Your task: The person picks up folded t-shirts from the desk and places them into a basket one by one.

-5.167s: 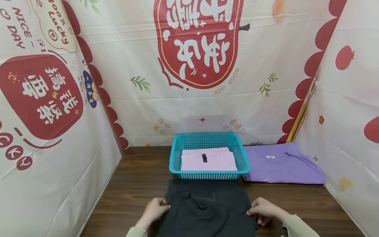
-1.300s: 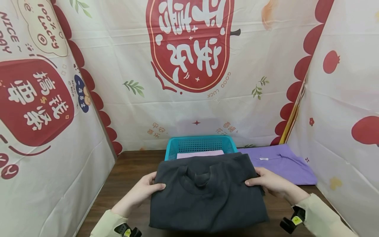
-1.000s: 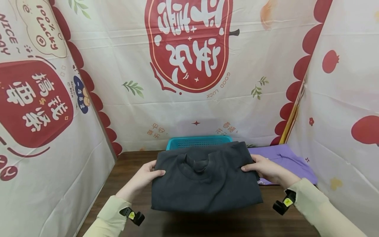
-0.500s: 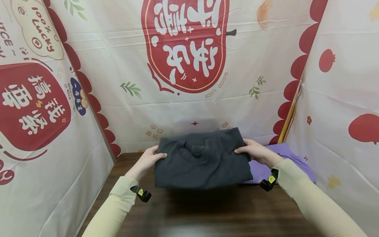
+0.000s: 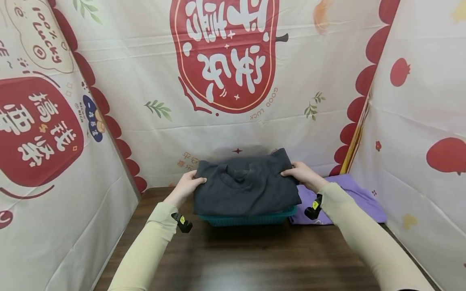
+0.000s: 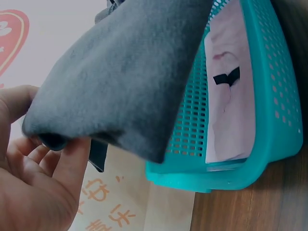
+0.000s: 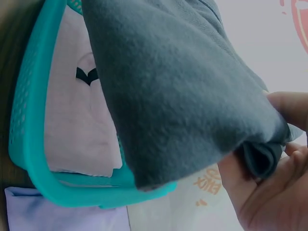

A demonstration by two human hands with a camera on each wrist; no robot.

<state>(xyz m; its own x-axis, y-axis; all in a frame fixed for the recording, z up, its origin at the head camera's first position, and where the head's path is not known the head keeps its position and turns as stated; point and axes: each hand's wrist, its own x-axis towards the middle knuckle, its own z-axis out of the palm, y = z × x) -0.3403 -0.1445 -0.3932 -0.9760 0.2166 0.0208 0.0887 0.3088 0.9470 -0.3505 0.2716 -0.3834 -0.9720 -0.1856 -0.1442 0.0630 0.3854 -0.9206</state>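
Note:
A folded dark grey T-shirt (image 5: 244, 190) hangs above the teal plastic basket (image 5: 247, 220), collar toward the top. My left hand (image 5: 187, 185) pinches its left edge, thumb on top and fingers beneath. On the opposite edge my right hand (image 5: 303, 174) grips the cloth the same way. Both wrist views show a gap between the shirt and the basket. Inside the basket lies a folded pink shirt (image 6: 231, 96) with a dark neck label; in the head view the grey shirt hides it.
A folded purple shirt (image 5: 346, 194) lies on the table right of the basket. The brown wooden table (image 5: 236, 258) runs toward me. Printed cloth walls (image 5: 225, 133) stand behind and at both sides, the rear one close behind the basket.
The grey shirt lay flat on the table in front of the basket. Both hands have since lifted it and carried it forward over the basket, covering the view of the pink shirt.

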